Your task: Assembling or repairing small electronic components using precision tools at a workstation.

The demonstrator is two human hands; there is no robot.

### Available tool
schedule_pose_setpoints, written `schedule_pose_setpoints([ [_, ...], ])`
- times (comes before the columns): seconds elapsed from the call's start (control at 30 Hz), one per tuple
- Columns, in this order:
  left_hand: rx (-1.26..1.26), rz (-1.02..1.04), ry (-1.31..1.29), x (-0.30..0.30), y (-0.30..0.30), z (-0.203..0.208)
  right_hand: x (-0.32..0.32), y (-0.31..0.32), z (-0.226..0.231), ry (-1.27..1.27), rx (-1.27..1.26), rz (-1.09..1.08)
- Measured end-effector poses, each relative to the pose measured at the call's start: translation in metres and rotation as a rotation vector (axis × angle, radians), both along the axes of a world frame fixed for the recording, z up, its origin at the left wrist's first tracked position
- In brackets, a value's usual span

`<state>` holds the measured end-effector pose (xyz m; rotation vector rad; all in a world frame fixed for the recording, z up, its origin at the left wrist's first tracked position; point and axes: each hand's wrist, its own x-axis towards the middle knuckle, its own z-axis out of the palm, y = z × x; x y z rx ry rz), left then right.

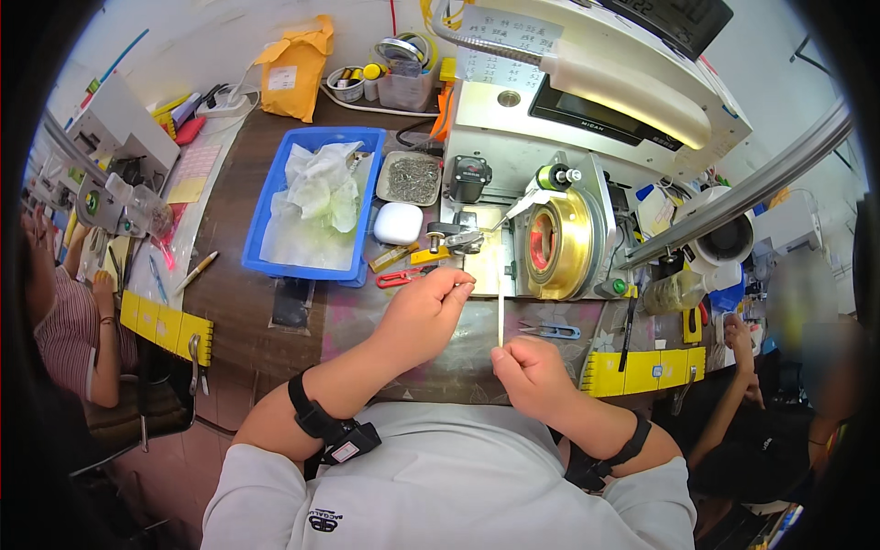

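Nearest us is the white shirt (440, 486), with a small dark print of lettering and an emblem on its chest. The black strap unit (353, 445) on our left forearm carries a little white label, too small for us to read.

Our right hand (534, 376) pinches the lower end of a thin pale strip (500, 312) between thumb and forefinger; the strip stands out in front of the machine, running up over its pale plate (486, 252), beside the gold wheel (576, 246). Our left hand (423, 316) has thumb and forefinger pressed together at the plate's near edge; we cannot tell whether they hold anything. Blue-handled snips (555, 331) lie near our right hand, red-handled ones (403, 277) near our left.

Farther off, a blue tray (307, 271) holds crumpled white sheets, with a white case (398, 223) beside it. The machine's black panel (587, 115) bears pale lettering. Behind, we see an orange envelope (302, 69) with a printed white label, a paper (509, 41) bearing columns of handwriting, and a dark display (674, 18) showing digits.
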<state>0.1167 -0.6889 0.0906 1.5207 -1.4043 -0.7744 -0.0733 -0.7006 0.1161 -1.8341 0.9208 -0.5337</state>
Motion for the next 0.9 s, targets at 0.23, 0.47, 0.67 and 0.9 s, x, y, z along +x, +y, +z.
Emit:
schedule_pose_setpoints([
  [0.23, 0.068, 0.002, 0.071, 0.001, -0.002, 0.002, 0.005, -0.003, 0.007, -0.039, -0.105, 0.062],
  [0.47, 0.041, 0.010, 0.079, 0.003, -0.002, 0.000, 0.004, 0.003, 0.006, 0.005, -0.051, 0.062],
  [0.67, 0.128, 0.035, 0.094, 0.001, -0.001, 0.007, -0.002, -0.001, -0.004, 0.076, 0.036, 0.074],
  [0.9, 0.108, 0.084, 0.080, -0.003, 0.002, 0.011, 0.012, -0.033, -0.043, 0.099, 0.453, -0.148],
])
